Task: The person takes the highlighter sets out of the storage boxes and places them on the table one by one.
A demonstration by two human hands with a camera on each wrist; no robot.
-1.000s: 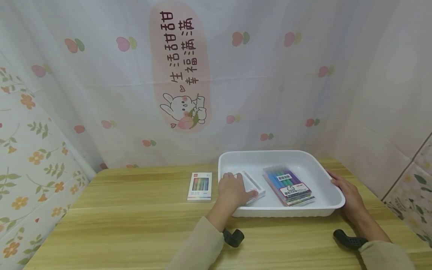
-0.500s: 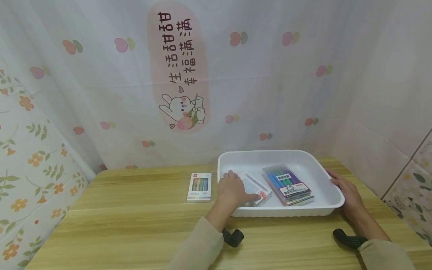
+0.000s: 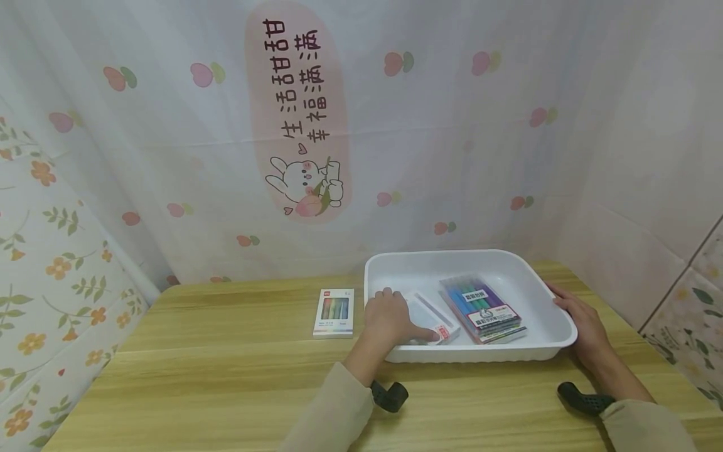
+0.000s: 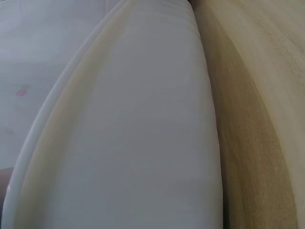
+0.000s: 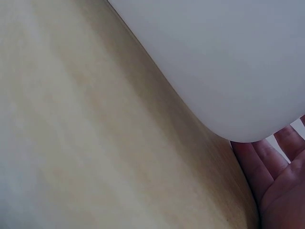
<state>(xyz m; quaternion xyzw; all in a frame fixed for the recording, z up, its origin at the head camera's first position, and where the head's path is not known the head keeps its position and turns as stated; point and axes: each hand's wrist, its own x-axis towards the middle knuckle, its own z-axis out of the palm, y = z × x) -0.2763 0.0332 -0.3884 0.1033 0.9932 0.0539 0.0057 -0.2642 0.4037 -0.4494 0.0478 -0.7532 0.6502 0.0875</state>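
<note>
Head view, table: a wood-grain table [image 3: 226,383], yellow-green with browner streaks, before a white curtain [image 3: 452,144] dotted with fruit prints; its pink panel [image 3: 265,125] carries Chinese writing and a rabbit.
Head view, count: two hands, one white tray [image 3: 474,356], one windowed box [image 3: 334,314] on the table showing coloured sticks, one clear-topped box [image 3: 426,309] and one stack of pen packs [image 3: 480,307] in the tray (how many packs, I cannot tell).
Head view, clear-topped box: flat and pale, red label near its front corner; it lies in the tray's left part, just beside the pen packs.
Head view, left hand [image 3: 388,320]: thumb stretched over the label; other fingertips hidden (holding or merely resting, I cannot tell).
Head view, right hand [image 3: 584,329]: against the tray's right end.
Left wrist view, tray: smooth outer wall, table alongside.
Right wrist view, fingers [image 5: 267,160]: straight, slightly apart, against the tray's rounded corner.
</note>
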